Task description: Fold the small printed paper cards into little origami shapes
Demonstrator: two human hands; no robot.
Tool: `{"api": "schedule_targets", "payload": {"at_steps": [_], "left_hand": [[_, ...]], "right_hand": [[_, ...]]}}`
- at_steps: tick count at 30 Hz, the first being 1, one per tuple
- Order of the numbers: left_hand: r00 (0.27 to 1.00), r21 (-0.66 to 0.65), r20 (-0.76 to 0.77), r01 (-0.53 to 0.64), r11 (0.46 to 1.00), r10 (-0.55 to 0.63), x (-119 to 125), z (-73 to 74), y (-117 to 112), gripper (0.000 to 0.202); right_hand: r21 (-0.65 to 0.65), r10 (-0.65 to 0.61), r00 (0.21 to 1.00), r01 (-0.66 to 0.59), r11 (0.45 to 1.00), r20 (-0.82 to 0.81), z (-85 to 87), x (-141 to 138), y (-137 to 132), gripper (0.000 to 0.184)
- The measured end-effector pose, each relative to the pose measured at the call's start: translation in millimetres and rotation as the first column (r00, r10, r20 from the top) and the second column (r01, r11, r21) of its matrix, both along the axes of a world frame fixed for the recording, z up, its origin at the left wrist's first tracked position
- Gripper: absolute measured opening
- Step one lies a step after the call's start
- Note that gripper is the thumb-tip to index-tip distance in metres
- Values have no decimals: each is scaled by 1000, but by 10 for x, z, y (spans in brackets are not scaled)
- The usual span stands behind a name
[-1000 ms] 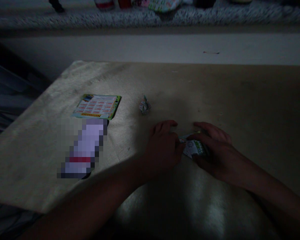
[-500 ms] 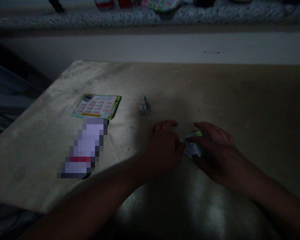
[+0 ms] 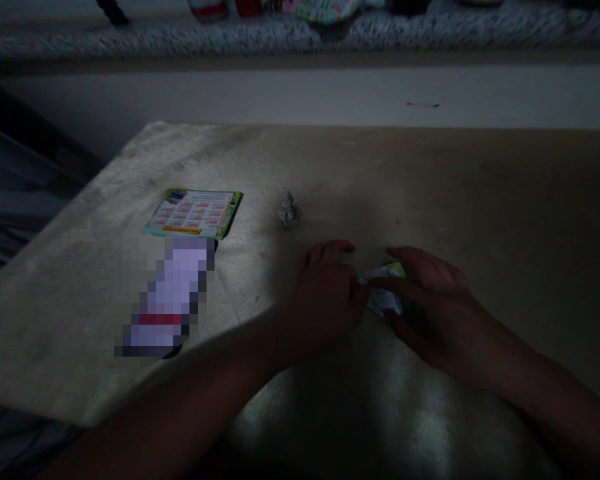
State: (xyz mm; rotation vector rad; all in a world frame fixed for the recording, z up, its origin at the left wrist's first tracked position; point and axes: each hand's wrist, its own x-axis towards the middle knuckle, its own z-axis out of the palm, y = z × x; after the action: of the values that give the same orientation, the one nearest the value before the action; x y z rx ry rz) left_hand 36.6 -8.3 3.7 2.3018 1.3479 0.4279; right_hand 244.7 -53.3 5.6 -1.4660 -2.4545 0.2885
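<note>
A small piece of folded printed paper (image 3: 386,302), whitish with a green corner, lies on the table between my two hands. My left hand (image 3: 330,287) pinches its left edge with thumb and forefinger; the other fingers curl beyond it. From the right, my right hand (image 3: 437,307) holds the paper, its forefinger laid across the top and its thumb at the near edge. The hand covers the paper's right part. Dim light hides the finer folds.
A crumpled-looking folded paper piece (image 3: 289,212) stands beyond my left hand. To the left lie a printed card (image 3: 195,212) with a green border and a blurred-out phone (image 3: 173,293). At the back, a speckled stone ledge (image 3: 260,37) carries several items.
My right forefinger has shifted very slightly left along the paper. Everything else looks the same.
</note>
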Motion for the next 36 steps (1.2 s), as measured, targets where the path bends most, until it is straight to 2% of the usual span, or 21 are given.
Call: {"api": "schedule_targets", "payload": {"at_steps": [5, 19, 23, 25, 31, 36], "left_hand": [[1000, -1, 0, -7, 1000, 7, 6, -6, 6, 18], [1000, 22, -20, 2, 1000, -2, 6, -12, -8, 19], [999, 66, -37, -3, 998, 5, 7, -12, -34, 18], [998, 110, -56, 29, 994, -23, 2, 6, -50, 24], [960, 197, -151, 261, 945, -234, -80, 56, -55, 26], [967, 155, -101, 249, 956, -236, -147, 70, -33, 24]], "right_hand": [[31, 5, 997, -7, 999, 81, 15, -15, -15, 45], [13, 35, 989, -37, 999, 146, 59, -4, -6, 48], [10, 35, 988, -37, 999, 153, 63, -7, -7, 47], [8, 34, 988, -36, 999, 153, 64, -10, -7, 47], [3, 26, 989, -27, 1000, 146, 77, -25, -19, 44], [1, 19, 991, -19, 1000, 136, 60, -14, -23, 45]]}}
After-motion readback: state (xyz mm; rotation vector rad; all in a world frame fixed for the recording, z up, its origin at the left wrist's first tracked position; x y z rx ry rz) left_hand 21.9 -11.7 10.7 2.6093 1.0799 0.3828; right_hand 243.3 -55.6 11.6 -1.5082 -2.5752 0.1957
